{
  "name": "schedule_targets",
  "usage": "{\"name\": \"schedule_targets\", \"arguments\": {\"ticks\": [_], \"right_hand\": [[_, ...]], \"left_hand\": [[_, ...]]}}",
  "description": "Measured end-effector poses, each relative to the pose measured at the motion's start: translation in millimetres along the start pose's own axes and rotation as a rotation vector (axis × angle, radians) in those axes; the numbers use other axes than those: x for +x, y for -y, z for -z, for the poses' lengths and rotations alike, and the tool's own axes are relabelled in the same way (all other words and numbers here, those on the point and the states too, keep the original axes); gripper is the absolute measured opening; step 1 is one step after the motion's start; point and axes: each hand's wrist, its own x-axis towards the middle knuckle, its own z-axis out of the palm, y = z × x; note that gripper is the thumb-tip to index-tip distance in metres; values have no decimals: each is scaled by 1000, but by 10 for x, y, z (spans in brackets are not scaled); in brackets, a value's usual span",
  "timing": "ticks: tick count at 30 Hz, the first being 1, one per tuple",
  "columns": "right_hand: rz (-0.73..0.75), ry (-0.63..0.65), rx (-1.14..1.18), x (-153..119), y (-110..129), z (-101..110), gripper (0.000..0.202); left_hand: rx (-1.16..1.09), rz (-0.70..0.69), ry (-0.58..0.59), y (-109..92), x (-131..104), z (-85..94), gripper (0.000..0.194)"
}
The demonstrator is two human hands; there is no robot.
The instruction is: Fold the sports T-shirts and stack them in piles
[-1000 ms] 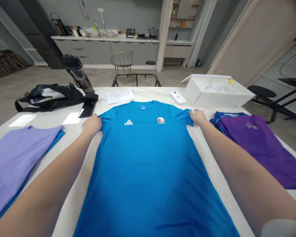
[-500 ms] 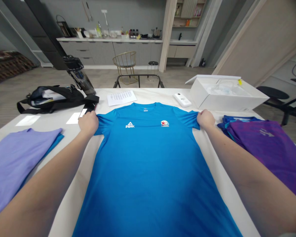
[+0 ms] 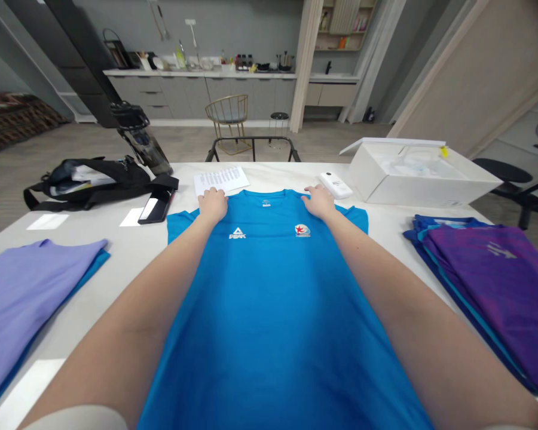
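Note:
A blue short-sleeved T-shirt (image 3: 269, 286) lies spread out front up on the table, its collar at the far end. White lettering marks one side of its chest and a round badge the other. My left hand (image 3: 213, 206) rests on the shirt's left shoulder, fingers lying over the seam. On the opposite shoulder sits my right hand (image 3: 319, 202), thumb and forefinger apart against the fabric beside the collar. Both sleeves lie loose outside my hands. Toward me, my forearms cover parts of the shirt's sides.
Folded lavender (image 3: 36, 269) and purple (image 3: 506, 269) shirts lie at the left and right on other garments. Behind are a phone (image 3: 158, 206), black bag (image 3: 94, 185), bottle (image 3: 147, 146), printed sheet (image 3: 222, 179), white power bank (image 3: 336, 185) and open white box (image 3: 430, 185).
Both hands have let go of the sleeve ends and moved inward to the shoulders beside the collar. The sleeves now lie slack on the table.

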Motion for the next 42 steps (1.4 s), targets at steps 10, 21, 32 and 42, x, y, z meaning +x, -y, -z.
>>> {"name": "schedule_targets", "arguments": {"ticks": [10, 21, 32, 42], "right_hand": [[-93, -66, -35, 254, 212, -243, 39], [94, -117, 82, -48, 194, -303, 51], [-115, 74, 50, -714, -481, -100, 73], [-136, 250, -52, -683, -540, 22, 82]], "left_hand": [[-69, 30, 5, -137, 279, -231, 41], [-218, -151, -42, -74, -68, -304, 52], [-185, 197, 98, 544, -743, -188, 79], [-148, 330, 173, 516, -895, -144, 96]]}}
